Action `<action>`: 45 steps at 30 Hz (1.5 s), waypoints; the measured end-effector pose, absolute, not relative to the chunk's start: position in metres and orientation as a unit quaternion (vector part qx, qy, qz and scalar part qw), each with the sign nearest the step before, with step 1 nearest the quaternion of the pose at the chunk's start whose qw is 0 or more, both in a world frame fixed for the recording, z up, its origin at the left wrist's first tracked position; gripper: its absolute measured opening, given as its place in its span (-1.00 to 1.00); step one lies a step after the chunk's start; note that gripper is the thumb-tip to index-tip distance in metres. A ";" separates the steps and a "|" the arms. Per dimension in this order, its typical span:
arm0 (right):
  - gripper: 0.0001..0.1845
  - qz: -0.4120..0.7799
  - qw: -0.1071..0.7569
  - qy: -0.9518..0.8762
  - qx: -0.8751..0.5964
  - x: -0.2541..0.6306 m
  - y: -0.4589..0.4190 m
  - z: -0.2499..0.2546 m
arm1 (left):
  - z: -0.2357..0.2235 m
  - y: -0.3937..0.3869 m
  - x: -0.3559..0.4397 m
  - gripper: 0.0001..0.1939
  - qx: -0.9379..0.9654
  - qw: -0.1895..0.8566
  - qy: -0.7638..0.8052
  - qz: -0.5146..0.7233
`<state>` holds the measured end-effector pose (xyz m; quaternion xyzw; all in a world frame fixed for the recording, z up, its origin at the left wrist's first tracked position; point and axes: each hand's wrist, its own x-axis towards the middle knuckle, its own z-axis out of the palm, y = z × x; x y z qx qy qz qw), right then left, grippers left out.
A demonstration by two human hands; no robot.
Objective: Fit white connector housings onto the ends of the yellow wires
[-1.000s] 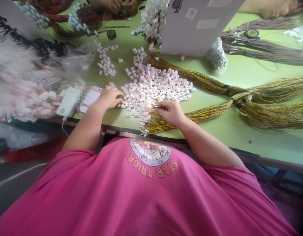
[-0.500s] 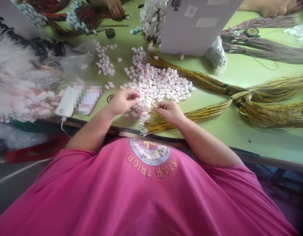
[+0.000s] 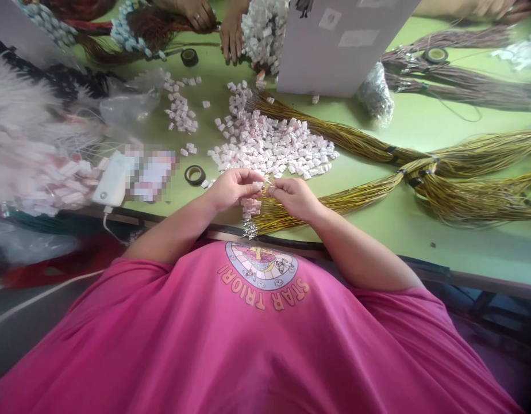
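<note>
L hand (image 3: pixel 233 190) pinched small white plastic connector (image 3: pixel 257 186); R hand (image 3: pixel 296 198), at its 3 o'clk, pinched thin yellowish wire (image 3: pixel 266 184). Pinkish-white plastic connector pile (image 3: pixel 272 141) lay approx. 12 o'clk of both.

The left hand (image 3: pixel 231 191) pinches a small white connector housing (image 3: pixel 257 186) beside the right hand (image 3: pixel 296 198), which holds thin wire ends (image 3: pixel 268 181); a heap of similar housings (image 3: pixel 276 144) lies beyond on the green bench (image 3: pixel 476 250).

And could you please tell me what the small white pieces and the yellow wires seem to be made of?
The small white pieces are probably hard plastic, fairly matte, judging by their blocky, evenly repeated shapes. The yellow wires look like metal in a smooth, slightly shiny plastic coating: their silvery tips suggest metal.
</note>
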<state>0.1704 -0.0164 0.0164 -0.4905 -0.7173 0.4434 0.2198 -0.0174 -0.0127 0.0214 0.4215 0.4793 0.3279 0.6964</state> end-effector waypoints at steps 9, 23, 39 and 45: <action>-0.73 0.447 0.205 -0.726 -0.480 0.171 -0.016 0.016 | 0.014 -0.015 -0.019 -0.86 0.463 0.657 0.498 0.325; -0.68 0.508 0.186 -0.701 -0.466 0.171 -0.015 0.018 | 0.016 -0.018 -0.022 -0.86 0.597 0.568 0.472 0.313; -0.73 0.389 0.194 -0.738 -0.516 0.168 -0.017 0.011 | 0.014 -0.026 -0.010 -0.89 0.575 0.533 0.529 0.325; -0.74 0.403 0.209 -0.728 -0.513 0.167 -0.018 0.017 | 0.013 -0.024 -0.014 -0.87 0.558 0.549 0.519 0.345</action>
